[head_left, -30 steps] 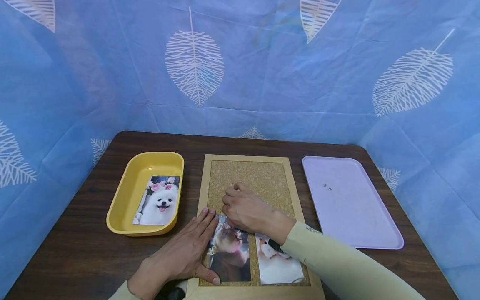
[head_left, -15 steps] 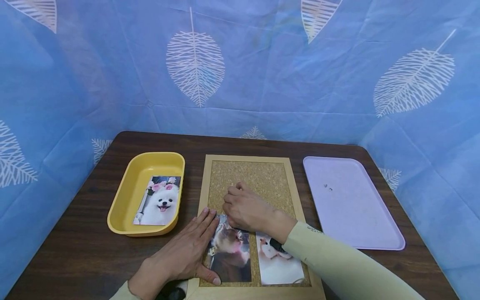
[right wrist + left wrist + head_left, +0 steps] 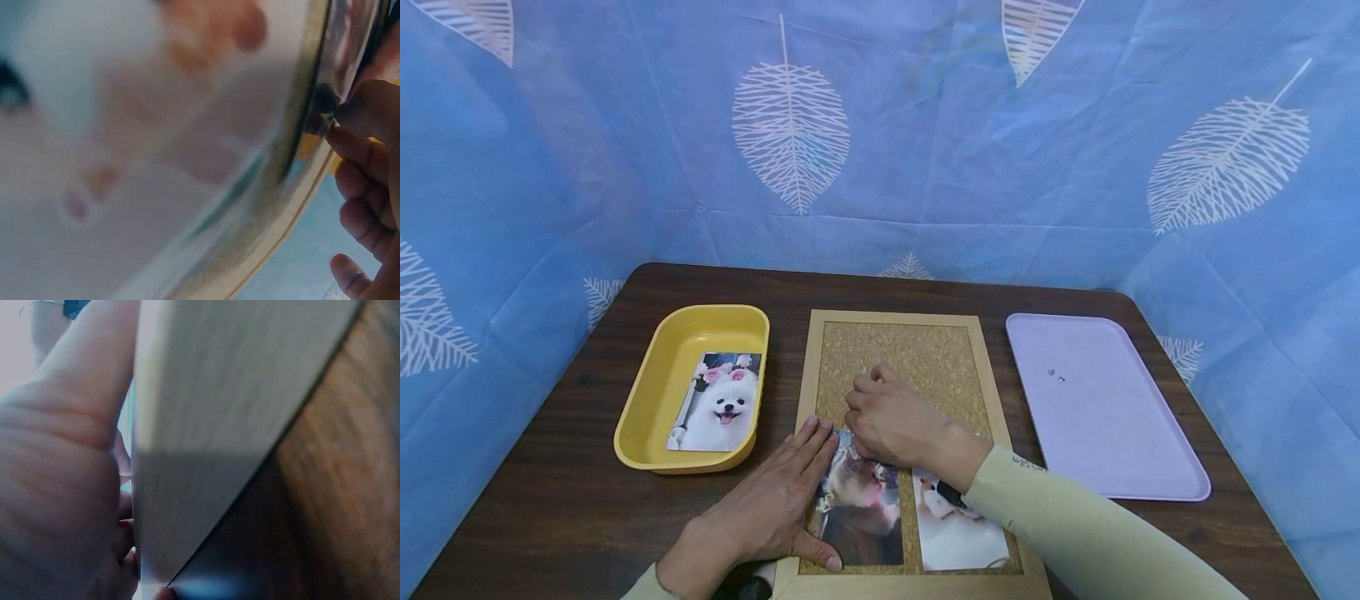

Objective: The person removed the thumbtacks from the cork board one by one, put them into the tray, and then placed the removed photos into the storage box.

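A wood-framed cork board lies in the middle of the table. On its near left part is a dark glossy photo, with a second photo of a white and orange animal to its right. My left hand lies spread over the board's left frame and the dark photo's left edge. At that photo's top edge, my right hand presses down with curled fingers. In the right wrist view its thumb and forefinger pinch a tiny pushpin, mostly hidden by the fingertips.
To the left stands a yellow tray holding a photo of a white fluffy dog. A lilac tray on the right bears small shiny pins. A blue leaf-patterned cloth hangs behind the dark wooden table.
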The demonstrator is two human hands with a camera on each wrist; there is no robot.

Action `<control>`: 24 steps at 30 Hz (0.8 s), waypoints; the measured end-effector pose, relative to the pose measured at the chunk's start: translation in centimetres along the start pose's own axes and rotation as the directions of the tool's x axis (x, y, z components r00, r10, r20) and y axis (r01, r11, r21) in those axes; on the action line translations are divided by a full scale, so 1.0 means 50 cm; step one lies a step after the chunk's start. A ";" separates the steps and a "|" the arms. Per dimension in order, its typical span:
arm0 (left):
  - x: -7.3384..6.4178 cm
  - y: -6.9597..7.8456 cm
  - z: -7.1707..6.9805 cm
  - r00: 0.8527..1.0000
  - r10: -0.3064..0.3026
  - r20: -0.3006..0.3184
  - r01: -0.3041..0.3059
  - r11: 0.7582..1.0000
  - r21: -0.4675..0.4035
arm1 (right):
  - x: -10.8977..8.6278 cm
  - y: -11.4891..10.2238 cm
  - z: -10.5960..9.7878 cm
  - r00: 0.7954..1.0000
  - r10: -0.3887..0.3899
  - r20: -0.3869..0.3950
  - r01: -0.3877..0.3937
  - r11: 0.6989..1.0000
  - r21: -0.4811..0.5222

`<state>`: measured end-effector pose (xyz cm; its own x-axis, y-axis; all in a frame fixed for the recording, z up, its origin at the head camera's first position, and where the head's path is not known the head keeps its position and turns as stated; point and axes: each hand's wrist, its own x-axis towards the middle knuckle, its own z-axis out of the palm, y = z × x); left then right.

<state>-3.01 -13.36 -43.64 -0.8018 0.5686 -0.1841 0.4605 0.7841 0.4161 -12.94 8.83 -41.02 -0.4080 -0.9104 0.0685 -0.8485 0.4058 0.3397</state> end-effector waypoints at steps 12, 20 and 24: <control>-0.001 0.000 0.003 1.000 0.007 -0.001 -0.007 1.000 0.007 | 0.000 -0.004 0.012 1.000 0.010 -0.001 -0.010 1.000 -0.007; -0.001 -0.001 0.003 1.000 0.000 0.004 0.000 1.000 0.008 | 0.002 -0.003 0.009 1.000 0.017 0.019 -0.017 1.000 -0.005; -0.002 -0.001 0.003 1.000 0.006 -0.006 -0.005 1.000 0.014 | 0.002 -0.003 0.009 1.000 0.011 0.010 -0.011 1.000 0.003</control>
<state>-2.90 -13.39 -43.79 -0.8013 0.5715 -0.1769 0.4702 0.7844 0.4044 -13.00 8.73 -41.50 -0.4209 -0.9049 0.0628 -0.8447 0.4162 0.3365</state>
